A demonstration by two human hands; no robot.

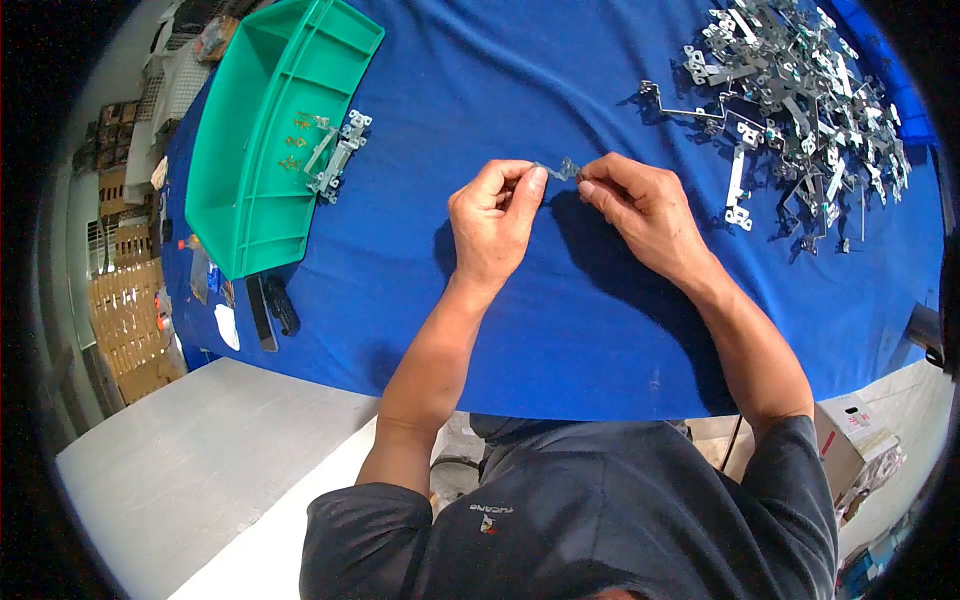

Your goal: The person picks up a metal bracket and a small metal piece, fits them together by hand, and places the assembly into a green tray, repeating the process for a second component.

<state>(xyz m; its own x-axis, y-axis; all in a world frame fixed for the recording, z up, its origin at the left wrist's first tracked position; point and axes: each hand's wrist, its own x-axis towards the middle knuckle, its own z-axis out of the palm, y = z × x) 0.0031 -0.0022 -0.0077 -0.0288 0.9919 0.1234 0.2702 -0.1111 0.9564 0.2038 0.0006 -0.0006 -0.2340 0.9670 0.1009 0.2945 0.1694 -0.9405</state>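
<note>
Above the blue cloth, a small metal bracket spans the gap between my two hands. My left hand pinches its left end between thumb and fingertips. At the other end, the fingers of my right hand are closed on it, and the fingertips hide part of the piece. To the right lies a big loose pile of similar metal brackets, with a single bracket at its near edge. A few more metal brackets rest beside the green bin on the left.
A green plastic bin stands at the left, with small brass-coloured pieces in it. Near its lower corner are a dark object and a white piece. Blue cloth covers the table. A cardboard box is at lower right.
</note>
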